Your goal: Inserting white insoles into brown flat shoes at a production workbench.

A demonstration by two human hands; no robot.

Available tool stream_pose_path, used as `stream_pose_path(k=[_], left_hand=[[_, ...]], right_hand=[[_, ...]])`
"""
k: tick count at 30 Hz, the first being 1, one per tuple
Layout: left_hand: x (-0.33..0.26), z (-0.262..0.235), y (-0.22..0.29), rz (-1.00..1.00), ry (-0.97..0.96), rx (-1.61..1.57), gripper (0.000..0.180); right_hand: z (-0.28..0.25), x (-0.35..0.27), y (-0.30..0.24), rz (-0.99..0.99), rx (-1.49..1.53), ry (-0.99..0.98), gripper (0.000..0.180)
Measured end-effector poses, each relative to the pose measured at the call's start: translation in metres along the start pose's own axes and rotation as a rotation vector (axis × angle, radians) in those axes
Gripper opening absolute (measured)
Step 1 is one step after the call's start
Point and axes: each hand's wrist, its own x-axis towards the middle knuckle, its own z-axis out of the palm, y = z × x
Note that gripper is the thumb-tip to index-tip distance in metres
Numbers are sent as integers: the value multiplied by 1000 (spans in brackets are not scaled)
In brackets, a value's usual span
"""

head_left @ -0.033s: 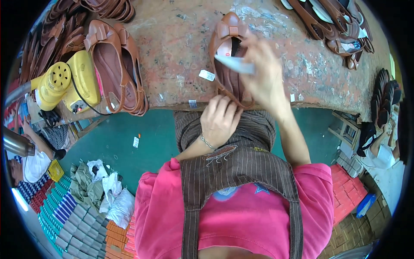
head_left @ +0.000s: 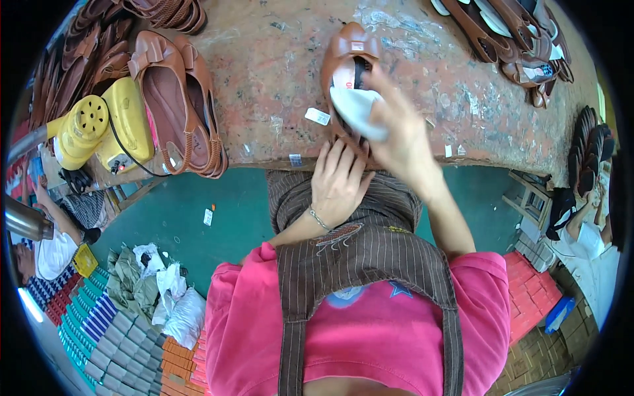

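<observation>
A brown leather flat shoe (head_left: 354, 43) with a bow on its toe lies on the worn bench, toe pointing away from me. My left hand (head_left: 335, 183) grips its heel strap at the bench edge, fingers resting over the strap. Smeared by motion, my right hand (head_left: 401, 132) holds a thin white curved piece (head_left: 356, 111) over the shoe opening; whether it is paper or padding I cannot tell. Part of the insole is hidden beneath that piece and my hand. Just left of the shoe is a small white label (head_left: 317, 116).
A brown pair of shoes (head_left: 173, 99) stands at left beside a yellow device (head_left: 125, 125) with a cord. More brown shoes (head_left: 522, 39) are heaped at far right. The bench (head_left: 264, 79) ends just before my lap; a stool (head_left: 528, 198) stands at right.
My right hand has come slightly nearer to me with the white piece, which now shows broader. The shoe toe has shifted slightly nearer, while my left hand stays at the heel.
</observation>
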Motion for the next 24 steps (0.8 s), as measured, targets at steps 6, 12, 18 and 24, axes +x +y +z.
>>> stream_pose_path(k=[6,12,18,24], left_hand=[[-7,19,-9,24,-267,114,46],[-1,20,-5,9,-200,120,46],[-2,17,-7,-1,-239,99,49],[-6,18,-15,-13,-221,56,50]], right_hand=[[42,-19,9,-46,-349,-55,44],[39,54,31,141,-411,-354,56],[60,15,23,-50,-667,1,35],[58,12,13,-27,-565,-89,60]])
